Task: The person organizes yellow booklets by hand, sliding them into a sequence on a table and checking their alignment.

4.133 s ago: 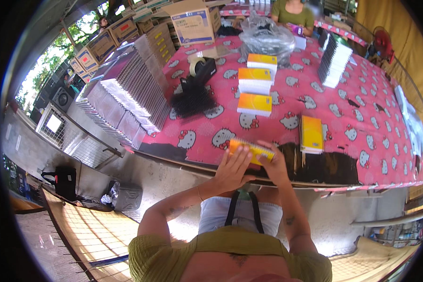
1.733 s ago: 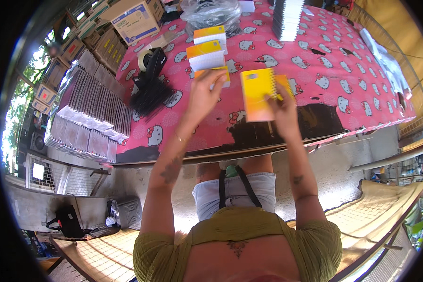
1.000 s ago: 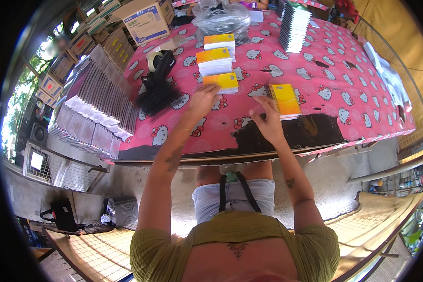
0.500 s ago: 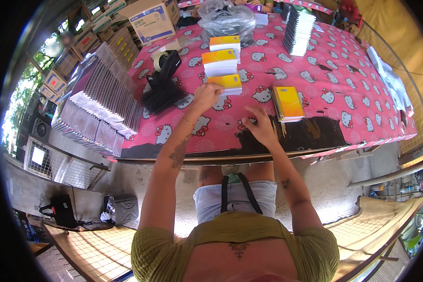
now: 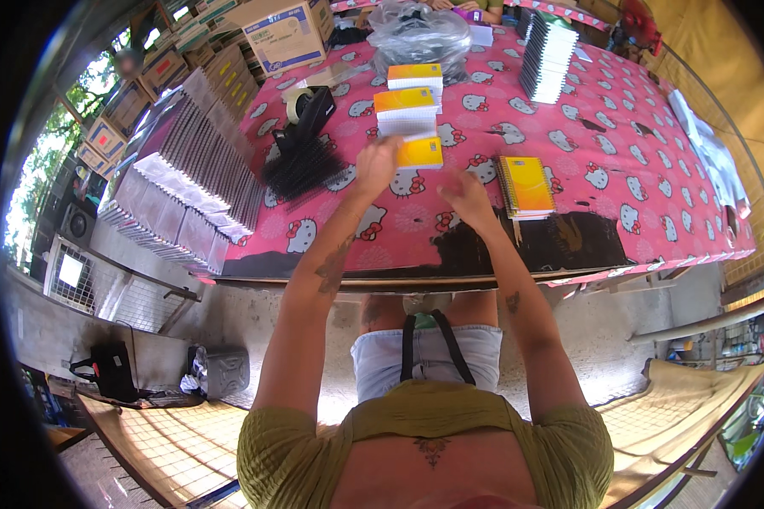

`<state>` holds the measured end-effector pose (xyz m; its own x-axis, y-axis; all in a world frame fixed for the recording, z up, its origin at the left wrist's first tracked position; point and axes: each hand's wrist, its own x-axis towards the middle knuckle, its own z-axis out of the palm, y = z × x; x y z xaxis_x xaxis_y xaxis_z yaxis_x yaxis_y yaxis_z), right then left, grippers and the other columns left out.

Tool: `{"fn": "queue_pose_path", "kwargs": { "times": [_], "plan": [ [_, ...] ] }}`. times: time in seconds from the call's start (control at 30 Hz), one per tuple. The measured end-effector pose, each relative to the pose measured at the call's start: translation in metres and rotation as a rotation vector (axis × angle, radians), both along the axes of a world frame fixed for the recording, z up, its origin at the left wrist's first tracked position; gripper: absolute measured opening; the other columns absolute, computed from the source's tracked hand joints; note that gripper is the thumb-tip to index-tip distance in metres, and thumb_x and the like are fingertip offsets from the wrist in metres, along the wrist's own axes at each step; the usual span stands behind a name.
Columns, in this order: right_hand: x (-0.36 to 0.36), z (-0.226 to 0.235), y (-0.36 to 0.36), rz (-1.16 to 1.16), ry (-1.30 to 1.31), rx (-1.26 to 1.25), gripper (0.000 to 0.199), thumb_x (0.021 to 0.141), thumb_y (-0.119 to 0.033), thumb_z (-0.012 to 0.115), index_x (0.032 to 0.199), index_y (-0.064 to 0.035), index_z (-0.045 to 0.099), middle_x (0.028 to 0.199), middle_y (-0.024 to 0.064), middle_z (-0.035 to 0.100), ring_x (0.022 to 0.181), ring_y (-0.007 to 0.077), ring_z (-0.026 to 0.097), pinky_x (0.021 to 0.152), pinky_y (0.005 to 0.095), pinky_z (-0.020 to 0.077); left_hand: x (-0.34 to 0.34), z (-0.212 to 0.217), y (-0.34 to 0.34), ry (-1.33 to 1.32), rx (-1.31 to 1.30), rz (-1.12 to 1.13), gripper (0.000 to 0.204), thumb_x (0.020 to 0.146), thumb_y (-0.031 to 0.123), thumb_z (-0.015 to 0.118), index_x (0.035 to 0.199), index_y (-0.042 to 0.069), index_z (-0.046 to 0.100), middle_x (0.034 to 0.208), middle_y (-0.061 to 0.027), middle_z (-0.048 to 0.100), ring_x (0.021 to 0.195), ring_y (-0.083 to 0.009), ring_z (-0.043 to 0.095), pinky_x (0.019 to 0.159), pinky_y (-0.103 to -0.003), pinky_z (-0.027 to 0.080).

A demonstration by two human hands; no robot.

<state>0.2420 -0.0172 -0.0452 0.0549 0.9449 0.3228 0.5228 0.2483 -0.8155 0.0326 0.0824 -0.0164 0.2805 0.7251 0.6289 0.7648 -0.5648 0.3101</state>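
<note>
My left hand [image 5: 377, 163] is at the left edge of the nearest small pile of yellow-covered pads [image 5: 421, 153]. Its fingers are curled together, and what lies between them is hidden. A whitish, smeared edge shows just behind that pile. Two taller piles of the same pads [image 5: 402, 100] stand farther back in line. My right hand [image 5: 464, 197] hovers over the near part of the table, blurred, its thumb and fingers apart with nothing in them. To its right lies a yellow notebook stack [image 5: 528, 185] with dark spiral binding.
Tall stacks of spiral-bound notebooks [image 5: 178, 174] line the left edge. Beside them are a black tape dispenser [image 5: 311, 114] and loose black binding coils [image 5: 301, 170]. A plastic bag [image 5: 420, 42], a carton [image 5: 289, 38] and a white spiral-bound stack [image 5: 548, 61] stand farther back. Another person's hands show at the far edge.
My left hand has shifted slightly up along the nearest pads' left edge. My right hand has moved a little up and left. The view has shifted slightly.
</note>
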Motion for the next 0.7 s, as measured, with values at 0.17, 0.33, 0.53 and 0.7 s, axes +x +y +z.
{"fn": "queue_pose_path", "kwargs": {
  "times": [0.17,0.33,0.53,0.7],
  "plan": [
    [0.006,0.031,-0.022,-0.037,0.071,0.305,0.081,0.079,-0.024,0.08,0.146,-0.0035,0.038,0.124,0.0231,0.054,0.125,0.0358,0.048,0.107,0.041,0.0387,0.001,0.04,-0.055,0.019,0.178,-0.334,0.026,0.079,-0.005,0.056,0.104,0.0,0.061,0.096,-0.0189,0.062,0.091,-0.039,0.058,0.083,-0.047,0.048],
    [-0.006,-0.021,-0.048,0.229,0.597,0.067,0.044,0.09,0.002,0.065,0.13,-0.0019,0.046,0.101,0.007,0.061,0.085,0.0105,0.063,0.069,0.0228,0.0543,0.01,0.004,-0.127,-0.018,0.206,-0.264,0.027,0.091,0.008,0.062,0.118,0.003,0.062,0.113,-0.0211,0.057,0.106,-0.0385,0.054,0.089,-0.045,0.047],
    [-0.023,-0.006,-0.059,0.268,0.67,-0.13,0.03,0.092,-0.001,0.064,0.12,0.0006,0.054,0.1,0.0079,0.063,0.079,0.013,0.064,0.07,0.0265,0.0566,0.014,-0.028,-0.147,-0.536,-0.26,-0.241,0.034,0.097,0.018,0.061,0.13,0.009,0.059,0.127,-0.0224,0.054,0.121,-0.0362,0.048,0.102,-0.044,0.041],
    [-0.009,-0.014,-0.056,0.315,0.571,-0.109,0.024,0.094,-0.008,0.066,0.115,0.0037,0.062,0.101,0.0059,0.067,0.092,0.0103,0.062,0.076,0.025,0.0546,0.005,-0.024,-0.136,-0.418,-0.211,-0.296,0.033,0.098,0.02,0.059,0.128,0.007,0.059,0.11,-0.0187,0.06,0.109,-0.0388,0.054,0.094,-0.042,0.046]
  ]
}}
